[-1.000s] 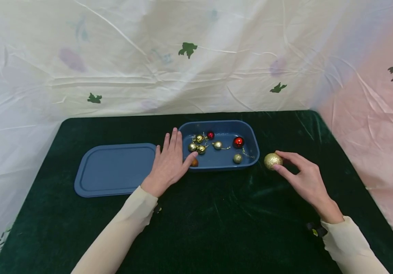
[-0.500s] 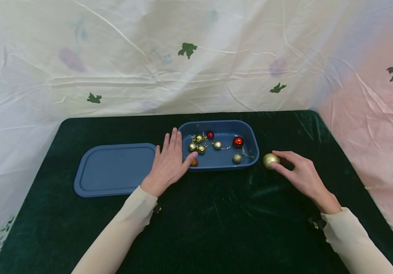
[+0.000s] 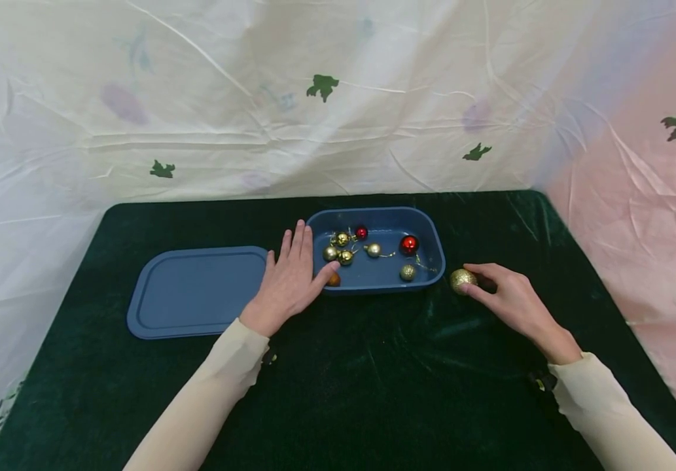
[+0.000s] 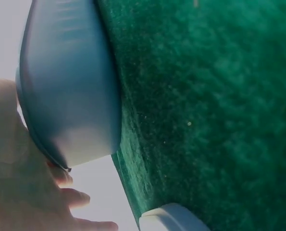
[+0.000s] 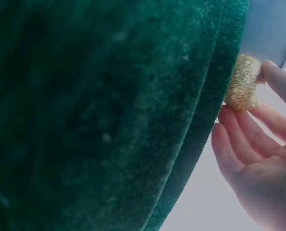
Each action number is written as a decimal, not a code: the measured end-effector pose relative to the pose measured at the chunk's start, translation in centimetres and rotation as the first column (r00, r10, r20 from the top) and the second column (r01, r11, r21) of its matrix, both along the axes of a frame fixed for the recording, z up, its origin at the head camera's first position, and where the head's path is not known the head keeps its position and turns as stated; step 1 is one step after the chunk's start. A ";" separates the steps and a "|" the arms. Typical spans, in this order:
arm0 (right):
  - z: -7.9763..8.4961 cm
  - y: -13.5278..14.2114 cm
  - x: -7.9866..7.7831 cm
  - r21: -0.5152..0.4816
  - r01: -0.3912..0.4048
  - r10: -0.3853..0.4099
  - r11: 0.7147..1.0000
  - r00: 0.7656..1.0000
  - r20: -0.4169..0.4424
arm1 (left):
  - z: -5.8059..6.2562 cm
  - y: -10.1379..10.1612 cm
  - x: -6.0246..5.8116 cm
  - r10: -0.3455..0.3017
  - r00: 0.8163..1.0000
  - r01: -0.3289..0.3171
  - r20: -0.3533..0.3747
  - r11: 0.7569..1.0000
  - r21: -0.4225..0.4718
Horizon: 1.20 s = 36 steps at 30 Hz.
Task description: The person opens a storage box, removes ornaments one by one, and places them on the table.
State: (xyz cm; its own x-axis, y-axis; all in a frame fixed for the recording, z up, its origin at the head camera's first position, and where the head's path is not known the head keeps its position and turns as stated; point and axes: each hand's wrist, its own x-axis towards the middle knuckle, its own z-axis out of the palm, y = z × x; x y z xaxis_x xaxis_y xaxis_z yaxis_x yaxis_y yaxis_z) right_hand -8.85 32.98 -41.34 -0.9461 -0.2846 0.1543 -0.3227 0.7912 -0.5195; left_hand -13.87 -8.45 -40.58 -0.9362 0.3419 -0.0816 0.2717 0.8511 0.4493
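A glittery gold bauble [image 3: 462, 281] is pinched between the thumb and fingers of my right hand [image 3: 511, 297], just right of the blue box [image 3: 373, 288]. In the right wrist view the bauble [image 5: 243, 84] sits low, close over the green cloth. My left hand [image 3: 290, 278] lies with straight fingers along the box's left end, its thumb over the near left corner. Inside the box are several small gold baubles [image 3: 345, 257], a larger red bauble [image 3: 409, 244], a small red one [image 3: 361, 233] and a gold glitter one [image 3: 408, 272]. An orange-brown ball [image 3: 334, 279] is partly hidden by my thumb.
A flat blue lid [image 3: 196, 294] lies left of the box, its right edge partly behind my left hand. Dark green velvet cloth [image 3: 373, 392] covers the table. A pale hanging sheet [image 3: 226, 98] rises behind the table's far edge.
My right hand has moved slightly left and lower with the gold bauble, nearer the box. The left hand has stayed in place at the box.
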 end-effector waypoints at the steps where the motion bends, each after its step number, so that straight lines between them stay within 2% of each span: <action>1: 0.0 0.0 0.0 0.005 -0.002 0.002 1.000 1.000 0.002 | 0.0 -0.1 0.0 -0.007 1.000 0.007 0.010 1.000 0.005; 5: 0.0 0.0 0.0 0.009 -0.009 0.009 1.000 1.000 0.011 | 0.0 -0.8 -0.2 -0.046 0.999 0.045 0.027 0.999 0.029; 11: 0.5 -0.3 0.4 -0.010 0.017 -0.017 1.000 1.000 0.003 | -0.3 -2.0 -0.4 -0.099 0.995 0.100 -0.016 0.993 0.061; 16: 1.1 -1.0 0.9 -0.025 0.052 -0.054 0.998 0.992 -0.111 | -0.6 -2.3 -0.5 -0.103 0.994 0.105 -0.028 0.993 0.047; 21: 1.7 -2.4 1.1 -0.089 0.061 -0.082 0.994 0.961 -0.265 | -0.8 -2.4 -0.6 -0.098 0.994 0.099 -0.041 0.995 0.028; 25: 2.5 -4.2 1.1 -0.183 -0.013 -0.055 0.983 0.932 -0.358 | -0.9 -2.3 -0.6 -0.093 0.993 0.096 -0.066 0.995 0.035; 28: 3.1 -5.7 1.0 -0.230 -0.090 -0.009 0.969 0.918 -0.397 | -0.9 -2.2 -0.5 -0.095 0.992 0.098 -0.078 0.994 0.037; 36: 3.6 -9.3 0.1 -0.242 -0.234 0.130 0.942 0.915 -0.381 | -0.9 -2.1 -0.3 -0.091 0.993 0.094 -0.075 0.995 0.033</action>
